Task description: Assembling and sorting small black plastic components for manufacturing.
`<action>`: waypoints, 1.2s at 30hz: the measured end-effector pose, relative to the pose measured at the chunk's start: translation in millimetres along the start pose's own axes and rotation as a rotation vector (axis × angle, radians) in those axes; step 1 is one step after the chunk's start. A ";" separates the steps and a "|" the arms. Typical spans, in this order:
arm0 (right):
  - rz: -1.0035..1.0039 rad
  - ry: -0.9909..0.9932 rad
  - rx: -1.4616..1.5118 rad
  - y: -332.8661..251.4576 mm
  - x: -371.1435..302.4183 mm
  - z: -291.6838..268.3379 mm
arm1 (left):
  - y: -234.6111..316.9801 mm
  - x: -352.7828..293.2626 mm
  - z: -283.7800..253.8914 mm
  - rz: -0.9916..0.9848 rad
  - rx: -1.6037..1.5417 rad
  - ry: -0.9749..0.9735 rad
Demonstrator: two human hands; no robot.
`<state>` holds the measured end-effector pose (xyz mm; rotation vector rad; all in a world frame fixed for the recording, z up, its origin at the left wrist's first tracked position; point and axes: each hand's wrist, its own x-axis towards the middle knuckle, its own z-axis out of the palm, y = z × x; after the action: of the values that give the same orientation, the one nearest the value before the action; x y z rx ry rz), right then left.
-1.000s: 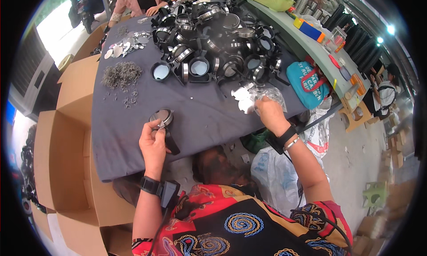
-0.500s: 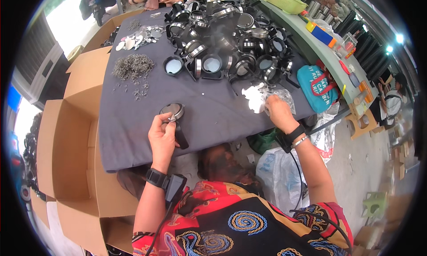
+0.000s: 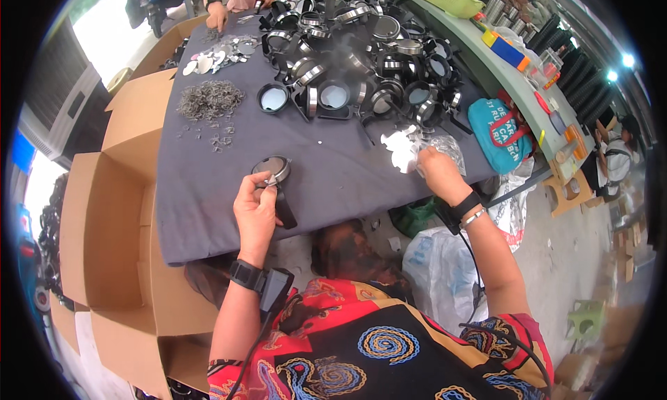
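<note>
My left hand (image 3: 255,209) is closed round a round black part with a silver rim (image 3: 278,169); its flat black handle hangs down beside my fingers. At the right, my right hand (image 3: 445,174) has its fingers pinched together at the edge of a pile of shiny silver discs (image 3: 400,150). Whatever lies between those fingertips is too small and too hidden to make out. Beside the discs lies a crumpled clear plastic bag (image 3: 448,150), partly behind my right hand. Both hands are over the near part of the grey cloth-covered table (image 3: 333,192).
A big heap of similar black-and-silver parts (image 3: 361,60) covers the far table. Small metal clips (image 3: 210,99) and loose discs (image 3: 221,55) lie at far left, near a co-worker's hand (image 3: 217,14). Open cardboard boxes (image 3: 111,233) stand left; a turquoise bag (image 3: 497,135) sits right.
A co-worker's hand has come down onto the far left of the table. My own hands stay nearly where they were, the left one still holding the black part.
</note>
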<state>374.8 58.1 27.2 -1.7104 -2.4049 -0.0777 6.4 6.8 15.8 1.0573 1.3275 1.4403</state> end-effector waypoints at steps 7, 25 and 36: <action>0.020 0.130 0.130 0.8 -3.4 1.0 | -1.2 -0.6 3.5 0.009 0.034 0.024; 0.331 -0.168 1.620 -130.7 24.5 -15.4 | -9.2 4.4 0.0 0.025 0.020 -0.195; 0.175 -0.110 1.661 -202.8 42.5 20.5 | -6.7 3.1 0.7 -0.030 -0.020 -0.128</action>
<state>168.1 33.2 28.4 -0.9411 -1.2904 1.5215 6.6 10.1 9.2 1.0930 1.2298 1.3383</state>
